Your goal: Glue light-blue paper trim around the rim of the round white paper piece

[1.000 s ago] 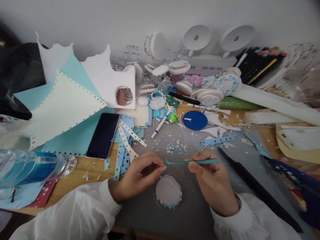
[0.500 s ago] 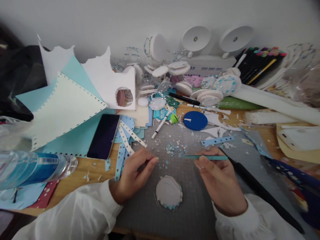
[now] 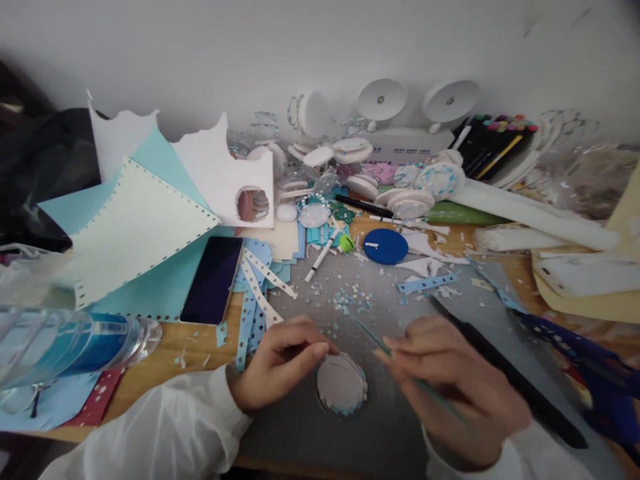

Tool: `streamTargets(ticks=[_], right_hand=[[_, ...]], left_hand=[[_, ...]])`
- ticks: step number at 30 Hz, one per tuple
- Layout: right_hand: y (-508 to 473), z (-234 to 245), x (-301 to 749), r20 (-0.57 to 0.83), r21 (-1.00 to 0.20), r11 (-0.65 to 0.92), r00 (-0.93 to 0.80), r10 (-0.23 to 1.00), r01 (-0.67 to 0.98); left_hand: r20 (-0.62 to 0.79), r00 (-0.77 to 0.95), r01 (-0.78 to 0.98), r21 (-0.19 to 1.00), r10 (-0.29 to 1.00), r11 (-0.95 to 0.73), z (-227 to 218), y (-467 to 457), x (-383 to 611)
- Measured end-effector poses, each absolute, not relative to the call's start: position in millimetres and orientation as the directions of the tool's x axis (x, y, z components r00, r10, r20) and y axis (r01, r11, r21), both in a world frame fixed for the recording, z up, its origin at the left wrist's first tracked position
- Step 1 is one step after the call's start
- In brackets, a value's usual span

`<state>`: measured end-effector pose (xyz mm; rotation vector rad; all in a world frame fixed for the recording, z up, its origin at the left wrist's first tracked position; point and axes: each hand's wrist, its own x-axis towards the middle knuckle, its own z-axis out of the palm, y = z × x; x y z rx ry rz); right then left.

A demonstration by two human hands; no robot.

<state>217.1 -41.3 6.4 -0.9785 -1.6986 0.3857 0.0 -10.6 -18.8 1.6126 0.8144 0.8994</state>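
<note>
Fingers of left hand pinched together beside paper disc at worktop's front edge; right hand clamps teal strip. Strip may buckle or nudge the disc.

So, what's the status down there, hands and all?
Left hand pinched beside paper disc. Right hand blurred, gripping teal strip. Paper scraps scattered on mat.

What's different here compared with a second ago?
The right hand has dropped toward the person and swung its teal strip from level to slanting, tip up-left. The left hand, which met the strip's end a second ago, now pinches beside the white disc. Disc, phone and bottle stayed put.
</note>
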Motion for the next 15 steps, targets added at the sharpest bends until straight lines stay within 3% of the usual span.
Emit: streamTargets(ticks=[3,5,7,12,15], right_hand=[[-48.3,8.3,204.5,0.707,-0.388,0.772,-0.375,0.6,0.503],[-47.5,6.2,194.0,0.744,-0.227,0.848,-0.477,0.468,0.479],[-43.1,4.9,183.3,0.752,-0.137,0.871,-0.522,0.402,0.472],[-44.9,8.3,186.1,0.683,-0.171,0.794,-0.51,0.522,0.583],[-72.4,10.0,228.9,0.691,-0.262,0.631,-0.314,0.651,0.73]], left_hand=[[0.015,0.552,-0.073,0.997,0.834,0.031,-20.9,-10.7,-0.4],[-0.083,0.562,-0.104,0.98,0.823,0.169,-24.0,-10.6,-0.5],[-0.182,0.536,-0.11,0.953,0.824,0.282,-28.0,-10.5,-0.3],[-0.288,0.487,-0.247,0.86,0.824,0.446,-33.0,-9.3,1.4],[-0.296,0.467,-0.306,0.83,0.833,0.467,-31.5,-6.9,1.4]])
